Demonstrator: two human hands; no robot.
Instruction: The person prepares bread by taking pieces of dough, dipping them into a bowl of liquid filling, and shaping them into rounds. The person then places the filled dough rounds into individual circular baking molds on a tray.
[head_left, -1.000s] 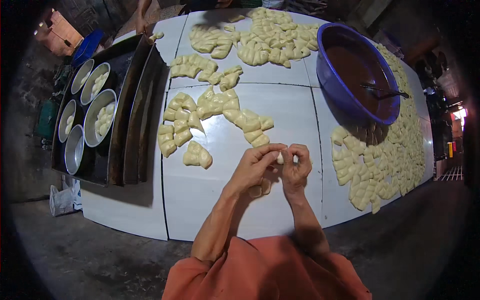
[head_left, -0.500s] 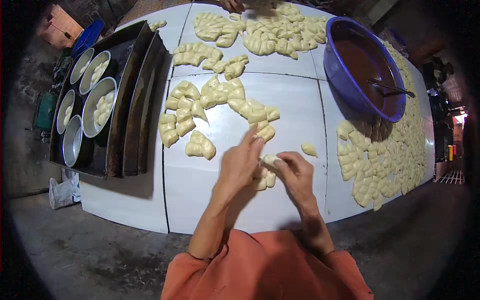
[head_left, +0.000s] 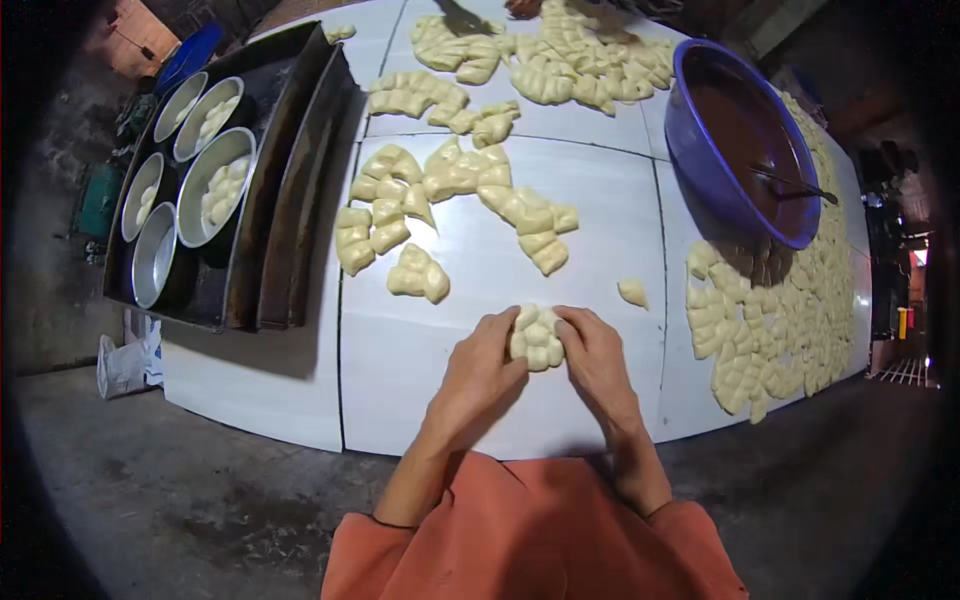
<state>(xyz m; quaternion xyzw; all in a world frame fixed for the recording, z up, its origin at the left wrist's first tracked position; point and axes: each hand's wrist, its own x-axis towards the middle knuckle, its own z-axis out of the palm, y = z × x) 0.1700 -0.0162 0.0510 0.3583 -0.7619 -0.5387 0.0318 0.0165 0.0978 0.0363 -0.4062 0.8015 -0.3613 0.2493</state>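
Observation:
A small cluster of pale dough pieces (head_left: 537, 338) lies on the white table between my hands. My left hand (head_left: 484, 352) is closed against its left side, and my right hand (head_left: 592, 348) against its right, so the two press it together. Beyond them, joined dough lumps (head_left: 524, 212) spread in a curved strip. A smaller dough clump (head_left: 418, 274) sits to the left of that strip. One single dough piece (head_left: 633, 292) lies to the right of my right hand.
At left a dark metal tray (head_left: 222, 300) holds several round pans (head_left: 153, 262), most with dough balls inside. A purple tub (head_left: 690, 150) of brown liquid, with a handled utensil in it, stands back right. A wide dough sheet (head_left: 740, 350) covers the right side. Another person's hand (head_left: 524, 8) shows at the far edge.
My hands came down and closer together around the dough cluster. The small piece that was in my right fingers now appears joined with it. The view shifted slightly.

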